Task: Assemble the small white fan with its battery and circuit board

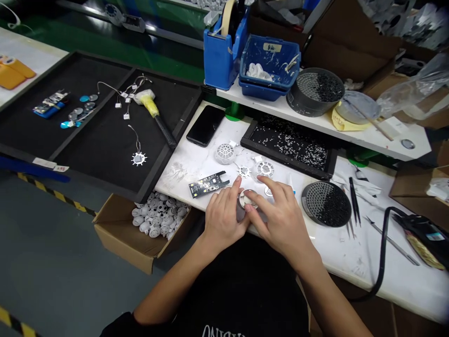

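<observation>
Holding a small white ring point(242, 200) in front of the belly, the two hands meet near the front edge of the desk point(182, 171). The left hand point(224, 216) is bent around one side of the ring and grips it. The right hand point(280, 213) grips it too, with its thumb and pointing finger on top. The ring is partly hidden by the fingers.

Just past the hands, a little star point(243, 172) lies on the desk. It sits between two white caps point(225, 153), one to its left and one to its right. A flat black board point(208, 184) is near the left hand, and a black phone point(206, 125) lies farther back.

Near the right hand is a round dish point(326, 204) with black bits in it. Black tweezers point(355, 201) lie just beside the dish. Behind the caps, a long dark tray point(287, 145) has many tiny pale bits in it.

Down on the left, below the desk top, a brown box point(122, 236) has lots of white balls point(159, 215) inside.
</observation>
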